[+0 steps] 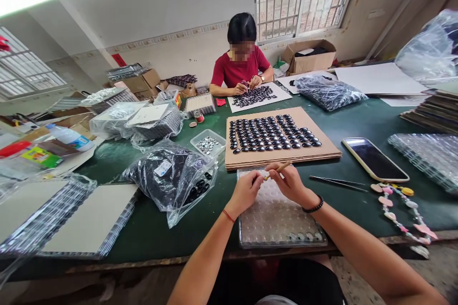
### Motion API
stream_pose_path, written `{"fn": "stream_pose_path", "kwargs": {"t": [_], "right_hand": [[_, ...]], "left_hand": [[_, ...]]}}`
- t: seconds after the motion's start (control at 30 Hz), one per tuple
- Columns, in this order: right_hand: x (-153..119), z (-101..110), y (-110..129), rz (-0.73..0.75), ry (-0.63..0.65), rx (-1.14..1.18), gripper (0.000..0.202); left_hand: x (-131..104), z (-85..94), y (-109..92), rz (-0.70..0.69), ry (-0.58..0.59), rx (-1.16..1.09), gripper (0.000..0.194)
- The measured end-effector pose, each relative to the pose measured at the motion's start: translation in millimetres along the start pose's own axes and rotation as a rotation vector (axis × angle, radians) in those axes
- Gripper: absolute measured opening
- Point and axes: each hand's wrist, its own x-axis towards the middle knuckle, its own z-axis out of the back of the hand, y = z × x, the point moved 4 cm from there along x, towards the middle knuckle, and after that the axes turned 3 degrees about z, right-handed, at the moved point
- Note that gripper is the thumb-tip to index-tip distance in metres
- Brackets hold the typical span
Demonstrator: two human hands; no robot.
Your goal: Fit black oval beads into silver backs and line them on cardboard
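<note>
My left hand is closed, fingertips pinched on something too small to make out, over the far part of a clear dimpled tray. Beside it, my right hand grips a thin tan stick, its tip close to my left fingertips. Several round pieces lie along the tray's near right edge. Just beyond my hands, rows of glossy black oval pieces cover a stack of brown boards. An open plastic box of small shiny parts stands to the left of the boards.
Tweezers, a phone and a beaded strap lie at right. A plastic bag of black pieces and covered trays sit at left. Across the table, a person in red handles dark pieces on a white board.
</note>
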Motion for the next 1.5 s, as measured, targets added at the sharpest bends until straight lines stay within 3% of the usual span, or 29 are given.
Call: {"fn": "stream_pose_path", "kwargs": {"t": [0.17,0.27,0.63,0.77,0.9,1.1,1.5], "right_hand": [[-3.4,4.8,0.1,-0.037,-0.078,0.062,0.019],[-6.6,6.5,-3.3,-0.081,-0.163,0.099,0.015],[-6.5,9.7,-3.3,-0.082,-0.222,0.009,0.018],[-6.3,11.2,-3.4,-0.09,-0.243,-0.011,0.018],[-7.1,13.6,-9.0,-0.217,-0.35,0.138,0.019],[-2.9,10.3,-13.7,-0.324,-0.44,0.509,0.019],[-2.5,6.9,-7.7,-0.316,-0.361,0.543,0.019]], "left_hand": [[2.2,-5.5,8.6,0.239,0.11,-0.489,0.027],[3.3,-3.8,9.5,0.267,0.089,-0.592,0.028],[4.9,3.7,11.4,0.199,-0.061,-0.471,0.031],[5.9,4.2,14.5,0.274,-0.08,-0.618,0.032],[6.2,6.5,17.0,0.335,-0.163,-0.726,0.036],[1.1,6.9,6.0,0.191,-0.238,-0.478,0.04],[-0.6,3.7,2.1,0.15,-0.225,-0.444,0.037]]}}
